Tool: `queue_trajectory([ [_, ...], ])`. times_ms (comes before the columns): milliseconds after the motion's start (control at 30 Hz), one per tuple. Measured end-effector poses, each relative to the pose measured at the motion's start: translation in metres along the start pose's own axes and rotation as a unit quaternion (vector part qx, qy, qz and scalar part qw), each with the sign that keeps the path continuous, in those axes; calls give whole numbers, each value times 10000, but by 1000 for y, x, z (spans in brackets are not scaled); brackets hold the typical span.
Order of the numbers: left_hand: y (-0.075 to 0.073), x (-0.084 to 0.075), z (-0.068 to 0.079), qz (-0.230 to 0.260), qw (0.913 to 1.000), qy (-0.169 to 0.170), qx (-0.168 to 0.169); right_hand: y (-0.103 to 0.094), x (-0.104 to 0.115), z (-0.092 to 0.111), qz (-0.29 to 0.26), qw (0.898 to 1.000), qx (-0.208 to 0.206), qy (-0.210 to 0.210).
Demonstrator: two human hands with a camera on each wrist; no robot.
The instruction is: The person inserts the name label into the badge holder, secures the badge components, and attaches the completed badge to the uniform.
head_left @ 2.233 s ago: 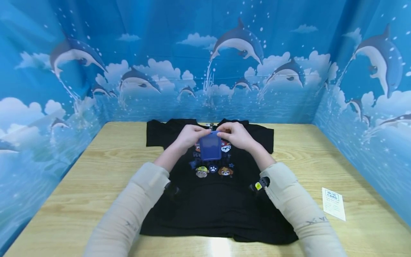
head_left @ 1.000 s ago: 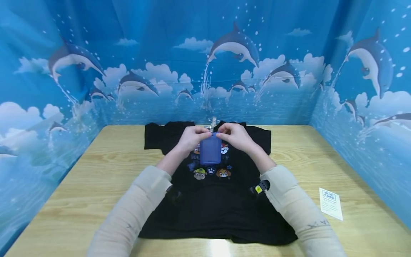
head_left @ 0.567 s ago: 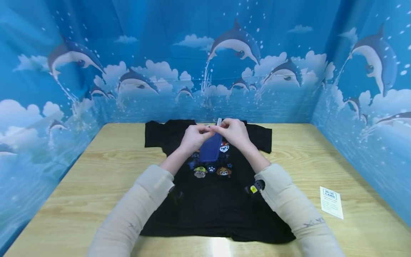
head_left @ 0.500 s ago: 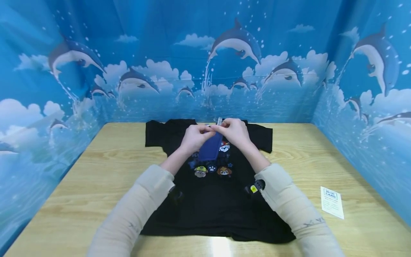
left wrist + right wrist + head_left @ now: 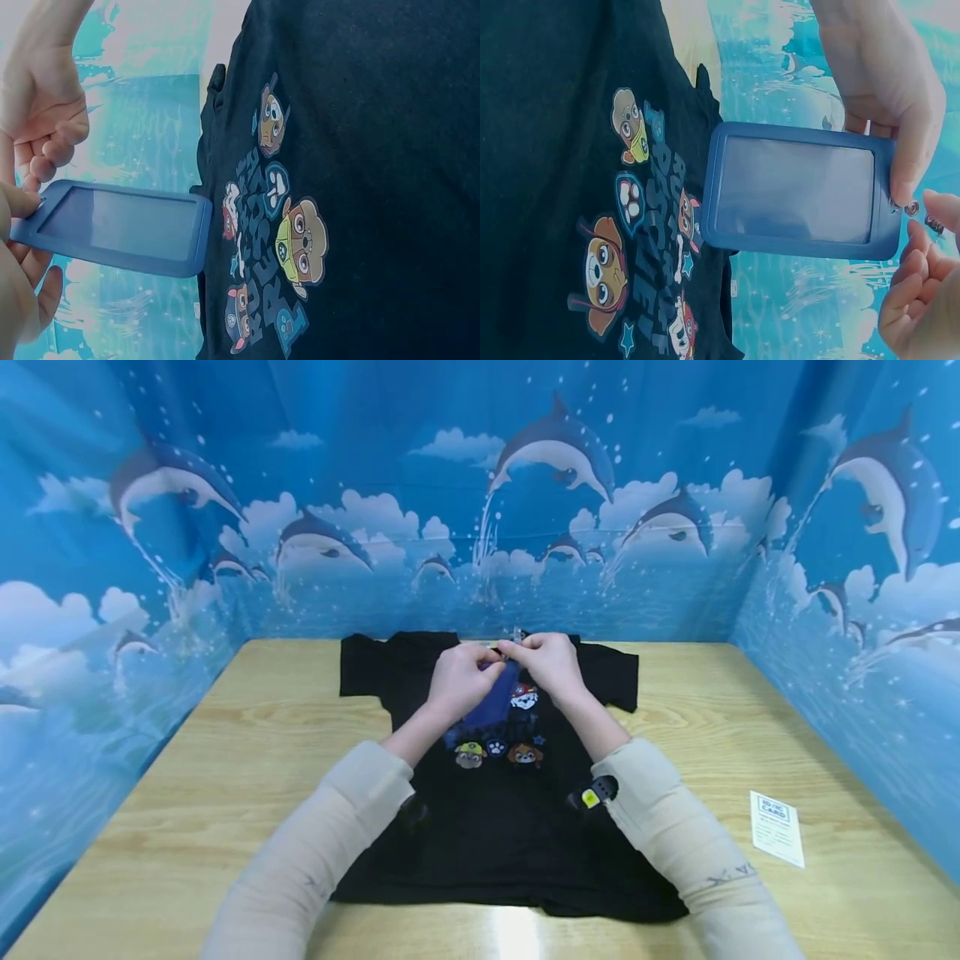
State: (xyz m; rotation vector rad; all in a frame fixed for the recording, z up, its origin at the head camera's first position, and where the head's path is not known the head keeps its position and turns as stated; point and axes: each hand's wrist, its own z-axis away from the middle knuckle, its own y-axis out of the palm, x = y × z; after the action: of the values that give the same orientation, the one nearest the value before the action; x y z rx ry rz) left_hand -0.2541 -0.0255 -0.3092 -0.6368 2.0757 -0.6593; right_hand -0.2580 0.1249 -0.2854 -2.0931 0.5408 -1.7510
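A blue badge holder [image 5: 799, 191] with a clear window hangs above the black T-shirt [image 5: 517, 843], tilted in the head view. My left hand [image 5: 461, 681] pinches its top edge, the thumb over the slot end. Beside it, my right hand [image 5: 553, 668] pinches the small clip strap with a round metal snap [image 5: 912, 208] at the holder's top. Part of the clip [image 5: 517, 633] sticks up beyond my right fingers. In the left wrist view the holder's lower end reaches toward the shirt's cartoon dog print [image 5: 304, 244]. My fingers hide much of the strap.
A white printed ID card [image 5: 777, 828] lies on the wooden table [image 5: 262, 760] to the right of the shirt. A blue curtain [image 5: 420, 468] with dolphins stands around the table's back and sides. Dark wrist cameras [image 5: 592, 795] sit at the cuffs.
Earlier both hands held the holder's top corners, with its face upright to me. My right hand has since shifted to the clip strap, and the holder has tilted. The hands are closer together.
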Motion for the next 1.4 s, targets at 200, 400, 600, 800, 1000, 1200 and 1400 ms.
queue_trajectory([
  [200, 1, -2, -1, -31, 9999, -64, -122, 1, 3, 0, -253, 9994, 47, 223],
  [400, 2, -1, -1, 266, 9992, -307, 6, 2, 2, 1, -708, 9962, 303, 400],
  [600, 1, 3, -2, 796, 9943, -624, 326, 4, 0, 0, -1088, 9920, 548, 335],
  [800, 0, 5, -2, 961, 9911, -806, 437, 4, -3, -1, -1213, 9890, 777, 327],
  [1000, 1, 4, -2, 606, 9962, -631, 22, 2, -1, 0, -894, 9906, 856, 579],
  [1200, 2, 4, -2, 480, 9973, -496, -235, 1, 2, 0, -1452, 9790, 904, 1110],
  [1400, 3, 2, -1, 556, 9964, -591, -235, 0, 1, -1, -2213, 9612, 821, 1426],
])
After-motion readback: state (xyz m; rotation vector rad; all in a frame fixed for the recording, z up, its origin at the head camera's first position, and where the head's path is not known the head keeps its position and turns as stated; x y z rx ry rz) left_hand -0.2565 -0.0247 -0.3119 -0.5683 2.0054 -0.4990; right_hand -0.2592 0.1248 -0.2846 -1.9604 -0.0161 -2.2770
